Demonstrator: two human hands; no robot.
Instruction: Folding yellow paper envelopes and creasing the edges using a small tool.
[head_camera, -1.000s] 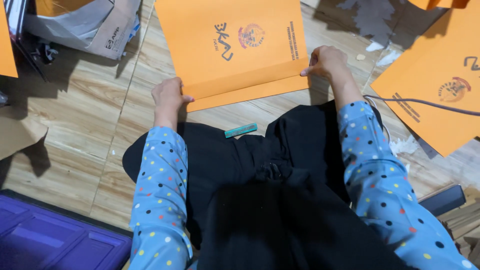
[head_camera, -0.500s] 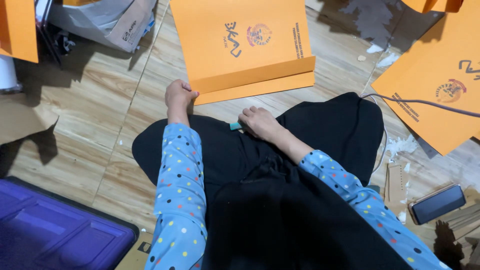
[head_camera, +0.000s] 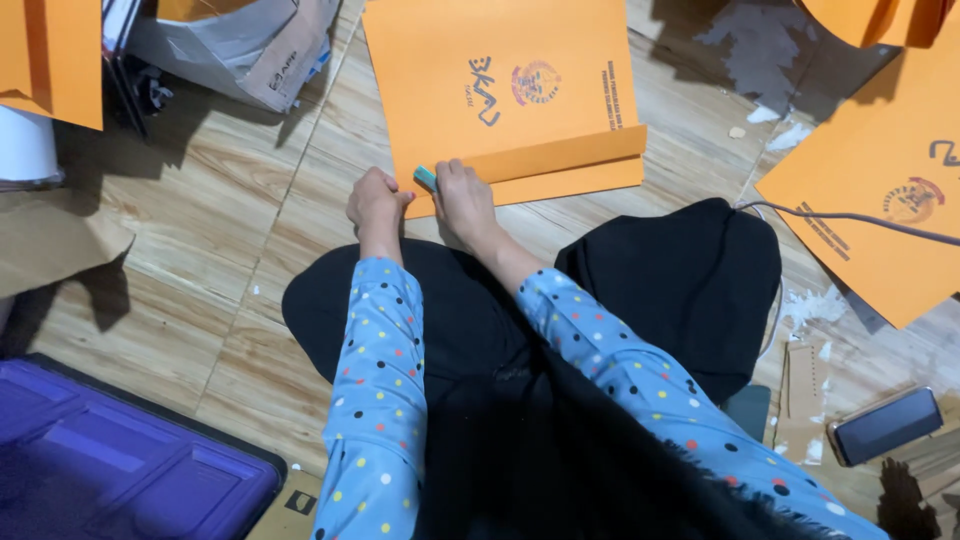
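An orange folded envelope sheet (head_camera: 500, 90) with dark printing lies on the wooden floor in front of my crossed legs. My right hand (head_camera: 462, 198) grips a small teal tool (head_camera: 426, 178) and presses it on the sheet's lower left corner, along the folded flap. My left hand (head_camera: 375, 200) rests as a loose fist on the floor just left of that corner, touching the right hand. Both sleeves are blue with coloured dots.
More orange sheets lie at the right (head_camera: 880, 180) and top left (head_camera: 50, 55). A grey bag (head_camera: 235, 45) sits at the top left, a purple tray (head_camera: 110, 470) at the bottom left, a phone (head_camera: 885, 425) at the bottom right. A dark cable (head_camera: 860, 218) crosses the right sheet.
My right hand left the sheet's right edge, picked the teal tool up from my lap and brought it to the sheet's left corner beside my left hand.
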